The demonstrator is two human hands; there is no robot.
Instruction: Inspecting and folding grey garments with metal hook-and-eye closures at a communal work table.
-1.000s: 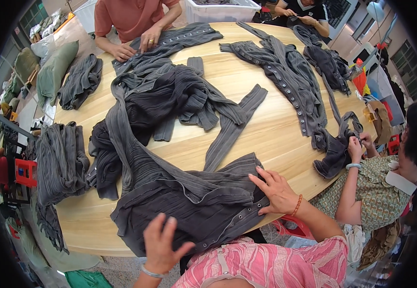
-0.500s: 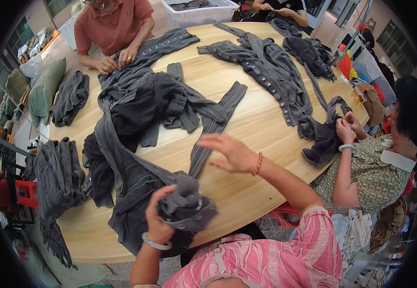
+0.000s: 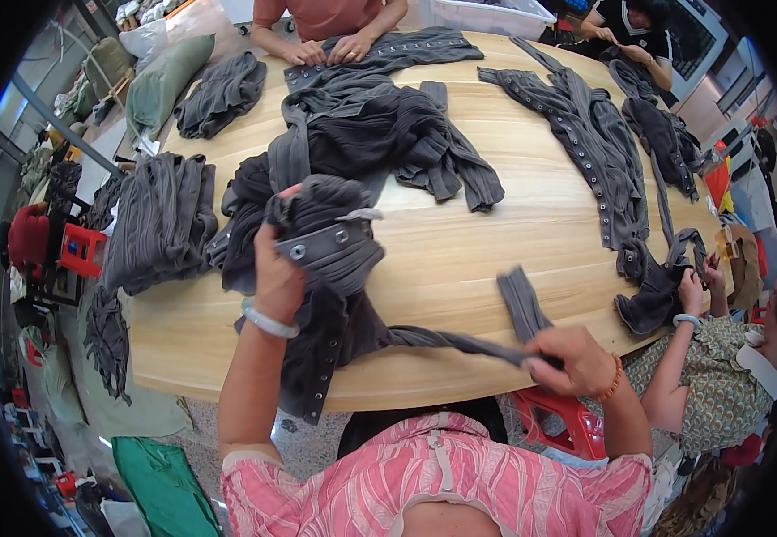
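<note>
On the left of the frame, a folded grey pile (image 3: 160, 224) rests on the table (image 3: 442, 259). Left of centre, the left hand (image 3: 279, 279) is curled around a bunched dark garment (image 3: 335, 251), its fingers mostly hidden by the cloth. The garment's eyelet edge hangs below, down to the table's near edge. A twisted sleeve (image 3: 451, 342) runs rightward, lower centre, to the right hand (image 3: 576, 362), closed in a fist around it and slightly blurred; a flat ribbed end shows above the fist. The two hands are well apart. At far right, a co-worker's hands (image 3: 693, 288) hold dark cloth (image 3: 644, 302).
</note>
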